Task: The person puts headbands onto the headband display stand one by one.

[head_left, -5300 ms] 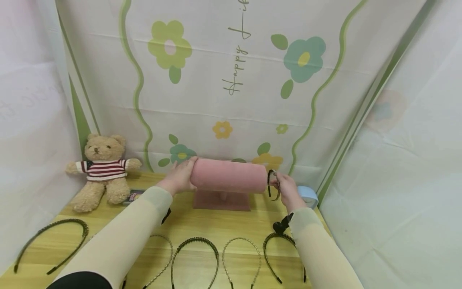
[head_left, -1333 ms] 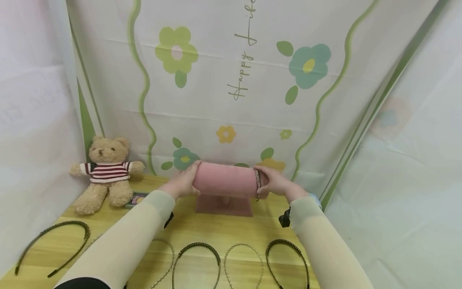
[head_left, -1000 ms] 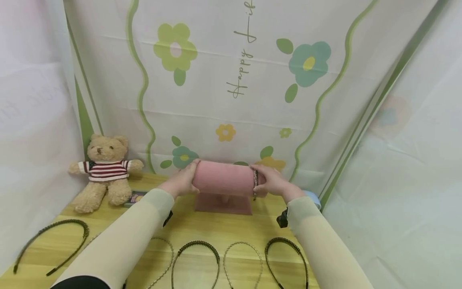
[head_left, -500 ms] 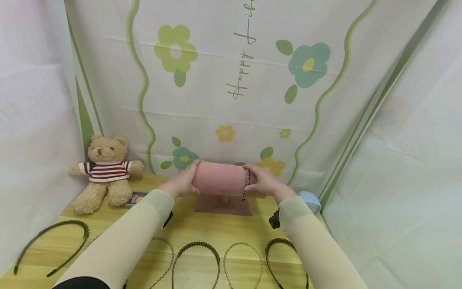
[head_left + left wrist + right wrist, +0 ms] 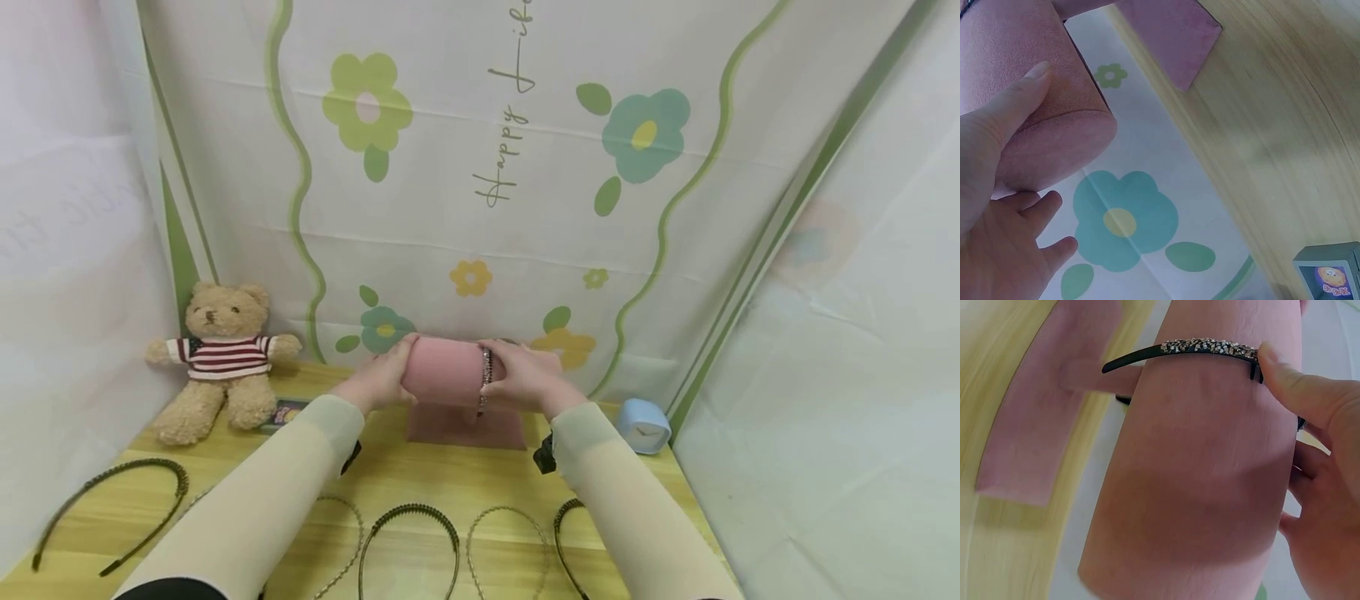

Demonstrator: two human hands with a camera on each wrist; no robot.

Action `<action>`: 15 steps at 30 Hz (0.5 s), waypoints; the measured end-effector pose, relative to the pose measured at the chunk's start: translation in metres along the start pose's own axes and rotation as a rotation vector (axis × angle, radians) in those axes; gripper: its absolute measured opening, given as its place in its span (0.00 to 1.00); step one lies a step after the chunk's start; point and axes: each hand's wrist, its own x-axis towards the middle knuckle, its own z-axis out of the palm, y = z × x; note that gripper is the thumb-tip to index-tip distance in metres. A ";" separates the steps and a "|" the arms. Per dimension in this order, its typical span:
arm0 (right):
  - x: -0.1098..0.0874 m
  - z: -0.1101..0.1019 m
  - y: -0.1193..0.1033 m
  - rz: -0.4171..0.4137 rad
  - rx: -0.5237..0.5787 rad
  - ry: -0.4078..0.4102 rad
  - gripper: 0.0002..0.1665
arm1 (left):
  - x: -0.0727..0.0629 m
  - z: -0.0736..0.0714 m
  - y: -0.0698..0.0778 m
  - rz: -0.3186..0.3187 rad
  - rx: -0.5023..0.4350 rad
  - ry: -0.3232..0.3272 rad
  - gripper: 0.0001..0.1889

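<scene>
A pink velvet roll [image 5: 446, 371] on a flat pink base [image 5: 465, 427] stands at the back of the table. My left hand [image 5: 381, 379] grips its left end, thumb on the front and fingers around the end cap. A black headband [image 5: 1210, 347] studded with glittery stones sits around the roll, its open ends pointing down toward the base. My right hand [image 5: 525, 377] holds this headband near the middle of the roll. In the right wrist view its thumb [image 5: 1297, 384] presses the studded part, while the other fingers are partly hidden behind the roll.
Several headbands lie in a row along the front, among them a dark one [image 5: 412, 507] in the middle. A teddy bear [image 5: 225, 358] sits at the left, beside a small dark box [image 5: 1335, 275]. A light blue clock [image 5: 643, 425] stands at the right. A printed cloth backs the table.
The right hand has brought the studded headband from beside the roll's right end onto it and slid it left to near the middle. The left hand stays on the left end.
</scene>
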 end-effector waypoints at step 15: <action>0.014 0.009 -0.032 -0.045 0.124 -0.005 0.53 | 0.002 0.004 -0.004 0.004 -0.004 0.019 0.62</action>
